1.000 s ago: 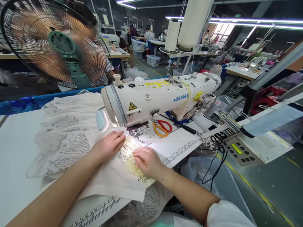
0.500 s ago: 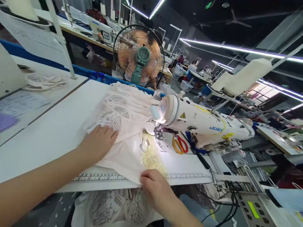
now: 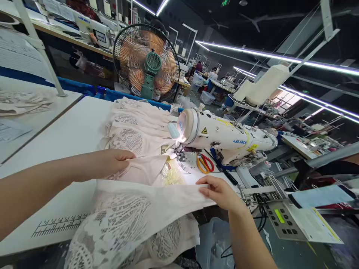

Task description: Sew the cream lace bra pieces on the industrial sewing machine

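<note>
My left hand (image 3: 119,161) is closed, pinching the edge of a cream fabric piece (image 3: 150,164) that stretches toward the needle area of a white JUKI sewing machine (image 3: 221,134). Between thumb and fingers, my right hand (image 3: 220,191) grips the narrow end of a cream lace bra piece (image 3: 120,216). This piece spans the table's front edge, its lace part hanging at lower left. Behind my left hand lies a row of similar lace pieces (image 3: 127,139). Scissors (image 3: 204,163) with orange and red handles rest beside the machine.
More lace (image 3: 168,239) hangs below the table edge, above a translucent bin (image 3: 214,239). A control panel (image 3: 283,220) sits at the right. A large fan (image 3: 147,63) stands behind the table; thread cones (image 3: 266,86) rise beyond the machine.
My left hand has lifted from lying on the lace pile to a pinch on fabric. My right hand has moved right and up, drawing a lace piece up over the table edge. The view has shifted.
</note>
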`<state>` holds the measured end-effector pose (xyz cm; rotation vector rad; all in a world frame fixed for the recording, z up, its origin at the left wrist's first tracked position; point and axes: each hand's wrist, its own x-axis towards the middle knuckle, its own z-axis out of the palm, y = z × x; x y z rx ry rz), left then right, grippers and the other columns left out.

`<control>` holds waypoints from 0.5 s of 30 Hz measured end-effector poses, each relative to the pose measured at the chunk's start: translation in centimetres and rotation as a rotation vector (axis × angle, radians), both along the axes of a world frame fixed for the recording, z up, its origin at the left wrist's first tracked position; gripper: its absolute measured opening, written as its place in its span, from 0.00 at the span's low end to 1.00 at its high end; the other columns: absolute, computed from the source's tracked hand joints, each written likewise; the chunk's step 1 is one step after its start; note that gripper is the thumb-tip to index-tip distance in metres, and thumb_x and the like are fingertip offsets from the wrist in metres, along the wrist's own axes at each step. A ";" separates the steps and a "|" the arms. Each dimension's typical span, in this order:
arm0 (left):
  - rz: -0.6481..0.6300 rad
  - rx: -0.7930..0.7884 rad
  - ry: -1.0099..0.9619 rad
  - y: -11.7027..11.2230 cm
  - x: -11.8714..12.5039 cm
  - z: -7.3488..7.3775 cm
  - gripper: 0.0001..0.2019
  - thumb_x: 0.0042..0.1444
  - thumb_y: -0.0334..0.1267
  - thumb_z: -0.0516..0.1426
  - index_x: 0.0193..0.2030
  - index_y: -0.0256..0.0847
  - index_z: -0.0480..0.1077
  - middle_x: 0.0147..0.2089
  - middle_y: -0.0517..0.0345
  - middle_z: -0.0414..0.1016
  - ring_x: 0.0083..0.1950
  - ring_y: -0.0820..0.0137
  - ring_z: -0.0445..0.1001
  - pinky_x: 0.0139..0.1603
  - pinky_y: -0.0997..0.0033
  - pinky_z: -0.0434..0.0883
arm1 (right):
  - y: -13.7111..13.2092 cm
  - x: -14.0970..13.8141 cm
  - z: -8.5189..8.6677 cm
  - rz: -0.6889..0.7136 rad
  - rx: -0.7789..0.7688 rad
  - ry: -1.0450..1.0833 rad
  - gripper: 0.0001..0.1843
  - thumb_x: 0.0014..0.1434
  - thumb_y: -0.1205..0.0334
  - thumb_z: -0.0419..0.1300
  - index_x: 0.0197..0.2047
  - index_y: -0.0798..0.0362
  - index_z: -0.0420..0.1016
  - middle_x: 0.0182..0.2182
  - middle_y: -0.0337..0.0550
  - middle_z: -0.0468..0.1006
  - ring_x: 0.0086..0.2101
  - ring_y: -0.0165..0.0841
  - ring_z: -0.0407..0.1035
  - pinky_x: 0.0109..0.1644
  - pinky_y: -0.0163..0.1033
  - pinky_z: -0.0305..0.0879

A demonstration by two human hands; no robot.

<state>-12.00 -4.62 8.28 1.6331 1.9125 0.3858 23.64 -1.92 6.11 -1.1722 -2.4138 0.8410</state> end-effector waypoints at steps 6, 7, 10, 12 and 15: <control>-0.063 -0.212 0.214 1.9 -2.1 -3.1 0.09 0.42 0.39 0.49 0.25 0.44 0.71 0.29 0.54 0.77 0.34 0.60 0.74 0.38 0.62 0.69 | 3.0 -5.4 -3.3 -0.078 0.195 -0.330 0.11 0.57 0.72 0.58 0.44 0.54 0.76 0.39 0.46 0.79 0.39 0.36 0.72 0.41 0.39 0.68; -0.063 -0.192 0.277 2.3 -2.0 -2.9 0.07 0.42 0.39 0.50 0.22 0.43 0.68 0.26 0.53 0.75 0.31 0.59 0.72 0.36 0.61 0.68 | 3.0 -6.4 -3.7 -0.112 0.218 -0.323 0.11 0.58 0.72 0.58 0.43 0.55 0.76 0.42 0.49 0.78 0.43 0.39 0.70 0.45 0.42 0.66; -0.105 -0.102 0.390 4.1 0.0 -1.5 0.09 0.47 0.40 0.49 0.21 0.43 0.65 0.24 0.53 0.72 0.28 0.60 0.71 0.33 0.61 0.66 | 2.4 -8.3 -4.3 -0.220 0.289 -0.311 0.09 0.59 0.72 0.57 0.41 0.54 0.75 0.50 0.54 0.73 0.49 0.44 0.65 0.52 0.48 0.61; -0.165 -0.060 0.373 5.6 2.5 -0.9 0.13 0.53 0.42 0.46 0.33 0.43 0.70 0.26 0.56 0.75 0.29 0.62 0.73 0.32 0.65 0.67 | 1.6 -9.0 -4.9 -0.254 0.329 -0.346 0.06 0.59 0.69 0.58 0.39 0.54 0.75 0.48 0.53 0.73 0.46 0.43 0.66 0.48 0.46 0.63; -0.218 -0.007 0.338 8.4 6.1 -1.3 0.22 0.57 0.43 0.42 0.54 0.45 0.66 0.38 0.58 0.80 0.37 0.66 0.78 0.37 0.71 0.70 | 0.3 -9.4 -6.3 -0.264 0.369 -0.405 0.04 0.60 0.64 0.59 0.38 0.53 0.74 0.40 0.49 0.75 0.40 0.39 0.68 0.40 0.42 0.65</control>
